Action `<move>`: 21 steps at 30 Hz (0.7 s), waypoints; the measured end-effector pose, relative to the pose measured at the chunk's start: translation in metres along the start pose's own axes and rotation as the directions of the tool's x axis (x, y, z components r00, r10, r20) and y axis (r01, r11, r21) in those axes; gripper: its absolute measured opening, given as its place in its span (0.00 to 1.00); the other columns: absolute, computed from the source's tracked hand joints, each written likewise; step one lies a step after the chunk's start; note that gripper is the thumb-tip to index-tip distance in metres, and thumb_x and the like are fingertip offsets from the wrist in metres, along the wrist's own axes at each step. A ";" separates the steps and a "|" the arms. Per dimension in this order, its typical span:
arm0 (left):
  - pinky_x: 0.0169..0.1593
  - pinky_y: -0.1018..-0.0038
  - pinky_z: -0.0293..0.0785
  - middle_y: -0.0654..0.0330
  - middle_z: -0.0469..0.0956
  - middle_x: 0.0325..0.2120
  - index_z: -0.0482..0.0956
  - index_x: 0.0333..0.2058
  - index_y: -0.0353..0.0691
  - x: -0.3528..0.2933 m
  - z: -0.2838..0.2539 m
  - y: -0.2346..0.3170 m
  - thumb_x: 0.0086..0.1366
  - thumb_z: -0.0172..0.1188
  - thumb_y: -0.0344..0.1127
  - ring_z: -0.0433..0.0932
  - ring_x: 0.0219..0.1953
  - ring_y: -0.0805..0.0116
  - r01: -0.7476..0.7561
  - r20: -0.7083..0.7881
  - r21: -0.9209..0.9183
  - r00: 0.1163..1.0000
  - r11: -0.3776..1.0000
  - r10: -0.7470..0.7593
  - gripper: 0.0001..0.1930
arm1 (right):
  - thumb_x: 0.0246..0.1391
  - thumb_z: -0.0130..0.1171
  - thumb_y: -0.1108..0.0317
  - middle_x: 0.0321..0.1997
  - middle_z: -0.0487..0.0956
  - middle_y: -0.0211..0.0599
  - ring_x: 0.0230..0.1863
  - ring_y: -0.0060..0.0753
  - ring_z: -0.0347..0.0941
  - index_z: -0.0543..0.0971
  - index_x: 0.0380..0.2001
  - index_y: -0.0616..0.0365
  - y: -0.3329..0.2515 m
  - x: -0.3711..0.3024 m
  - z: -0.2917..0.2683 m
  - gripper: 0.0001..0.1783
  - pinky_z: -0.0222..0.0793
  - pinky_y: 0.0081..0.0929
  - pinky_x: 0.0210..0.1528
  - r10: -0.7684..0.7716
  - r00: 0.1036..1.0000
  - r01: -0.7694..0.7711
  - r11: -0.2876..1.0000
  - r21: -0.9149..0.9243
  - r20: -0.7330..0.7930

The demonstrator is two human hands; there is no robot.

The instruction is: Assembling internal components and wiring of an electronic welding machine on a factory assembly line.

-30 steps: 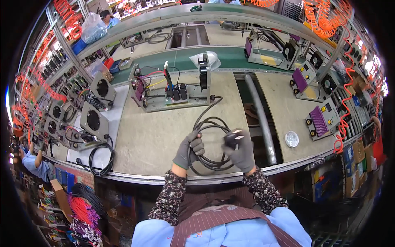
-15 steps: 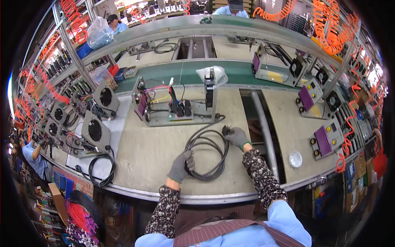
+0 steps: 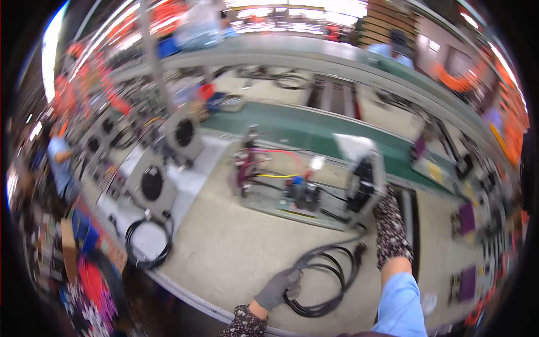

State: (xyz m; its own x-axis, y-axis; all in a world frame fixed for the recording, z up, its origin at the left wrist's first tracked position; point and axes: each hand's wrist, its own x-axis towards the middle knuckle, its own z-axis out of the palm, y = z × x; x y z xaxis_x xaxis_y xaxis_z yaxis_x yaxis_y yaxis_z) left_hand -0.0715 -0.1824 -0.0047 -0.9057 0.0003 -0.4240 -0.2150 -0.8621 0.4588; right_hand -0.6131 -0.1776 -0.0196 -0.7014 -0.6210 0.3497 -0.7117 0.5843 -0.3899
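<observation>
My left hand, in a grey glove, is closed on the near left side of a coiled black power cable. The cable lies on the bench and runs up to the near right corner of an opened metal chassis. Its plug rests at the far right of the coil. A black fan sits in the chassis's right end panel, with wires and dark parts inside. My right forearm, in a flowered sleeve, reaches past that panel; the hand is hidden behind it. A clear plastic bag is behind the fan.
Several fan-fitted units stand at the left, near another coiled cable. Purple-fronted units are at the right. Behind the chassis runs a green belt, under a raised shelf. Other people are beyond and at left.
The view has swung and blurred. My right hand has left the plug and gone forward behind the chassis's fan end. My left hand still grips the coil.
</observation>
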 end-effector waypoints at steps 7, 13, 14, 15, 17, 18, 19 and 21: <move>0.17 0.81 0.50 0.72 0.56 0.15 0.69 0.38 0.40 -0.001 0.004 0.000 0.69 0.53 0.42 0.55 0.13 0.81 0.008 0.065 -0.032 0.998 0.999 -0.006 0.11 | 0.53 0.58 0.63 0.37 0.81 0.46 0.43 0.42 0.78 0.80 0.38 0.63 -0.147 0.057 0.142 0.15 0.73 0.38 0.47 -0.355 0.934 0.344 0.865 0.364 -0.040; 0.16 0.81 0.49 0.73 0.55 0.15 0.69 0.37 0.41 0.006 0.011 0.007 0.69 0.54 0.44 0.55 0.14 0.82 0.049 0.098 -0.001 0.994 0.999 -0.049 0.12 | 0.54 0.58 0.63 0.39 0.81 0.47 0.44 0.42 0.78 0.79 0.39 0.64 -0.087 0.061 0.132 0.15 0.73 0.38 0.48 -0.278 0.926 0.373 0.784 0.496 -0.256; 0.16 0.81 0.49 0.73 0.55 0.15 0.69 0.37 0.41 0.004 0.009 0.004 0.69 0.54 0.44 0.54 0.13 0.82 0.034 0.087 -0.011 0.996 0.999 -0.033 0.12 | 0.54 0.58 0.63 0.39 0.81 0.47 0.44 0.42 0.78 0.79 0.40 0.64 -0.104 0.045 0.125 0.16 0.73 0.38 0.48 -0.265 0.920 0.383 0.757 0.529 -0.288; 0.16 0.81 0.49 0.73 0.55 0.15 0.69 0.37 0.41 0.002 0.007 0.003 0.69 0.54 0.44 0.54 0.13 0.82 0.020 0.075 -0.013 0.997 1.000 -0.019 0.12 | 0.54 0.58 0.63 0.40 0.81 0.47 0.44 0.42 0.78 0.79 0.40 0.64 -0.122 0.031 0.113 0.16 0.73 0.38 0.48 -0.251 0.915 0.394 0.730 0.559 -0.317; 0.16 0.81 0.49 0.73 0.54 0.14 0.69 0.37 0.42 -0.005 0.000 -0.004 0.69 0.53 0.45 0.54 0.13 0.82 -0.020 0.011 -0.017 1.000 1.000 0.021 0.12 | 0.54 0.57 0.63 0.40 0.81 0.47 0.44 0.42 0.78 0.79 0.40 0.64 -0.164 0.008 0.081 0.16 0.73 0.38 0.49 -0.224 0.904 0.416 0.665 0.620 -0.365; 0.16 0.81 0.49 0.73 0.54 0.14 0.69 0.37 0.42 -0.010 -0.002 -0.011 0.69 0.53 0.45 0.54 0.13 0.82 -0.043 -0.009 -0.031 0.999 0.999 0.043 0.12 | 0.54 0.57 0.63 0.41 0.81 0.47 0.44 0.42 0.78 0.79 0.41 0.64 -0.187 -0.003 0.063 0.16 0.73 0.38 0.49 -0.213 0.900 0.424 0.626 0.654 -0.380; 0.16 0.81 0.49 0.73 0.54 0.14 0.69 0.37 0.42 -0.001 0.006 -0.004 0.69 0.53 0.45 0.54 0.13 0.82 0.032 0.069 0.003 0.997 0.999 -0.032 0.12 | 0.55 0.57 0.63 0.41 0.81 0.47 0.45 0.42 0.78 0.79 0.41 0.64 -0.100 0.012 0.045 0.16 0.73 0.39 0.49 -0.134 0.881 0.418 0.671 0.612 -0.454; 0.16 0.80 0.50 0.73 0.54 0.14 0.70 0.37 0.42 -0.001 0.005 -0.004 0.69 0.53 0.45 0.54 0.13 0.82 0.047 0.098 0.004 0.994 0.999 -0.047 0.12 | 0.55 0.57 0.63 0.41 0.80 0.47 0.45 0.42 0.78 0.79 0.42 0.65 -0.057 0.010 0.028 0.17 0.73 0.39 0.49 -0.071 0.848 0.440 0.646 0.624 -0.525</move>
State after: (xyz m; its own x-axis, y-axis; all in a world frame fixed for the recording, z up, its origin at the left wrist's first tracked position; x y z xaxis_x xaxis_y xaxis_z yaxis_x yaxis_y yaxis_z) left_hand -0.0715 -0.1761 -0.0025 -0.9259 0.0902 -0.3667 -0.2585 -0.8593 0.4413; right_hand -0.5779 -0.2315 -0.0173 -0.5647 -0.2941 0.7711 -0.7447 -0.2212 -0.6297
